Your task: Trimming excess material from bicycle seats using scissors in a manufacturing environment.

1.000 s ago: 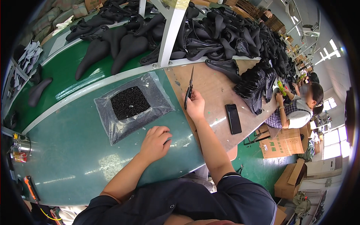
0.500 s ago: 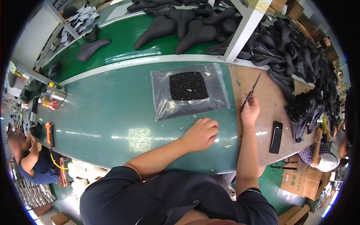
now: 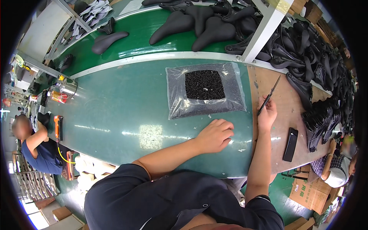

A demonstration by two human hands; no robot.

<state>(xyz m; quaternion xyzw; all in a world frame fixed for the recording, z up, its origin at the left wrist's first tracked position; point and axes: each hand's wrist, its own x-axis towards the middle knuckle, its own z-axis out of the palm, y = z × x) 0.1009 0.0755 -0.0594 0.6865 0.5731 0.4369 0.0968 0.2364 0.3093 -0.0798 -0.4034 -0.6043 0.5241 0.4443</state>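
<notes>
Head view — right hand [image 3: 267, 117] — fingers [image 3: 271, 104] gripping black scissors [image 3: 271, 94]

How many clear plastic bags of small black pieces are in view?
1: the flat bag lies on the glossy green tabletop, beyond the bare left hand. Others could be hidden.

Plastic bag [image 3: 233, 90] (glossy, smooth).
</notes>
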